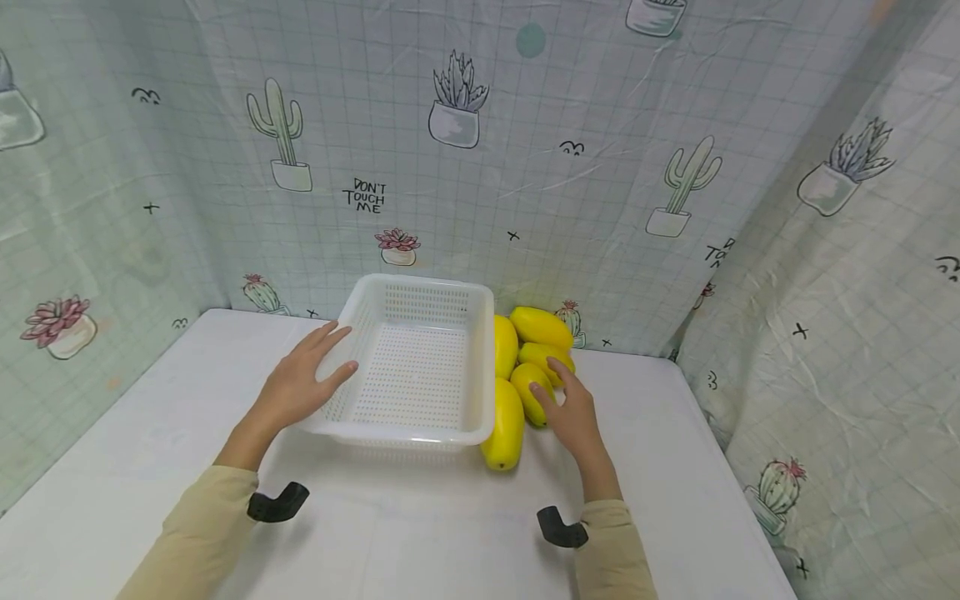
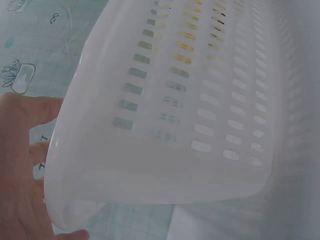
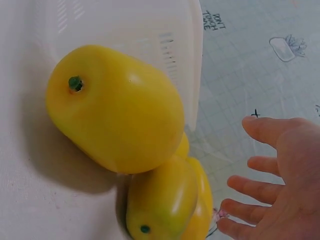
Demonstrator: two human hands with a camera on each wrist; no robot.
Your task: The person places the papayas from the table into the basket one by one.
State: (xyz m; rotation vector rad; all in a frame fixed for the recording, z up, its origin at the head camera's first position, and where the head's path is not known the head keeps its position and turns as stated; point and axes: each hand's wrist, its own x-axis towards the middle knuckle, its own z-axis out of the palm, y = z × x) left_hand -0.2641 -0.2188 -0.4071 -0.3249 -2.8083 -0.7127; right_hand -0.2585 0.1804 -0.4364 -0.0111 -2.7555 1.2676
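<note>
A white basket (image 1: pixel 408 435) was set on the white table (image 1: pixel 420 542), toward its far edge, with its open side up. Five yellow fruits were clustered between the basket's right side and the table's right edge. The front fruit (image 1: pixel 504 425) was laid close along that side, its long axis running roughly from the table's near side to its far edge. The back fruit (image 1: pixel 542 328) was laid more crosswise, near the far edge.

The right hand (image 1: pixel 576 415) was held at the right flank of the cluster, with thumb and fingers spread wide and nothing gripped. The middle fruit (image 1: pixel 529 393) was placed to the left of the palm and partly covered by the thumb in the head view; its long axis was slanted slightly, the near end turned rightward. Whether it was touched could not be told.

The left hand (image 1: pixel 300 383) was held at the basket's left rim, its fingers loosely extended; contact with the rim could not be confirmed. The fruits were thus much nearer to the right hand, the left being separated from them by the basket's width.
</note>
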